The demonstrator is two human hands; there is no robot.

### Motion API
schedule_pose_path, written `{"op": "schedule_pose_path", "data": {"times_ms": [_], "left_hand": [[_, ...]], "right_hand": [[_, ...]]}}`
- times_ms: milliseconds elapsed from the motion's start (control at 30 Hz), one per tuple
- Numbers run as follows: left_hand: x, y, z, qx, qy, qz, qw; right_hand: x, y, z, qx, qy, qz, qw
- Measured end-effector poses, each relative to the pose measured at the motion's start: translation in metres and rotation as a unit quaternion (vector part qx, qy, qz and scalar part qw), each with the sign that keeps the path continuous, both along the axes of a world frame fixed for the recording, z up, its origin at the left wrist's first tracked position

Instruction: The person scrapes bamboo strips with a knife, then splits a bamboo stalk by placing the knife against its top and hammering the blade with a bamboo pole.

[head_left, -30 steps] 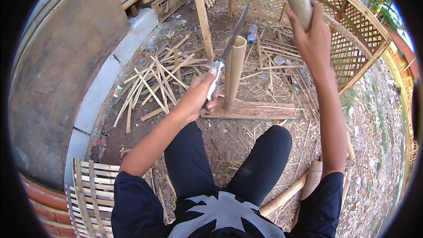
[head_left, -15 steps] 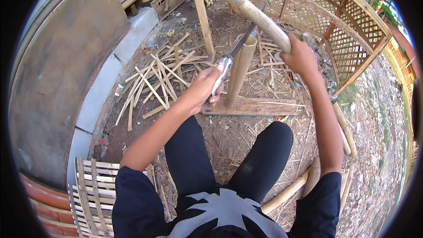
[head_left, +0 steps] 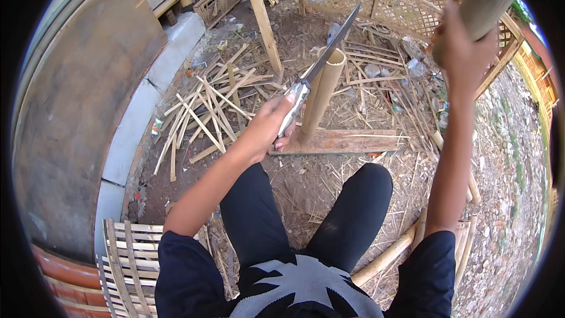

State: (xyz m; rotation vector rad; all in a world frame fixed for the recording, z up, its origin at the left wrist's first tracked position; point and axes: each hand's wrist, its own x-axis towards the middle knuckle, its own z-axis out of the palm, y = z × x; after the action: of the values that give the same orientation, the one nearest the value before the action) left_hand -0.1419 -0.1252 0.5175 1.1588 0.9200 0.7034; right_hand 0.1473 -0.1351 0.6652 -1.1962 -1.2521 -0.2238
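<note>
My left hand (head_left: 268, 128) is wrapped round the pale handle of a large long-bladed knife (head_left: 338, 42), which slants up and to the right. The dark blade crosses the top left edge of an upright bamboo tube (head_left: 321, 101); whether it is sunk into the wall there, I cannot tell. The tube's foot rests on or against a wooden board (head_left: 354, 142) on the ground. Raised high at the upper right, my right hand (head_left: 464, 53), a little blurred, grips a thick bamboo piece (head_left: 488, 1) whose upper end leaves the picture.
Loose split bamboo strips (head_left: 206, 109) lie in a heap left of the tube. A wooden lattice panel (head_left: 353, 3) stands beyond. Cut bamboo poles (head_left: 385, 258) lie at lower right, a slatted bamboo frame (head_left: 134, 262) at lower left. A low concrete ledge (head_left: 132, 129) borders the left.
My right hand has swung the thick bamboo piece up and to the right, away from the knife. The left hand and the knife have hardly moved.
</note>
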Motion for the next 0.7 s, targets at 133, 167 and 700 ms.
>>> {"op": "schedule_pose_path", "data": {"times_ms": [133, 167, 700], "left_hand": [[-0.003, 0.001, 0.033, 0.006, -0.001, -0.027, 1.000], [-0.003, -0.003, 0.036, -0.003, -0.002, -0.013, 1.000], [-0.014, 0.016, 0.013, -0.002, 0.050, -0.021, 0.999]], "right_hand": [[0.022, 0.028, -0.123, -0.405, -0.101, 0.069, 0.906], [0.028, 0.022, -0.114, -0.369, -0.199, 0.001, 0.908], [0.076, 0.021, 0.002, -0.071, 0.015, -0.055, 0.996]]}}
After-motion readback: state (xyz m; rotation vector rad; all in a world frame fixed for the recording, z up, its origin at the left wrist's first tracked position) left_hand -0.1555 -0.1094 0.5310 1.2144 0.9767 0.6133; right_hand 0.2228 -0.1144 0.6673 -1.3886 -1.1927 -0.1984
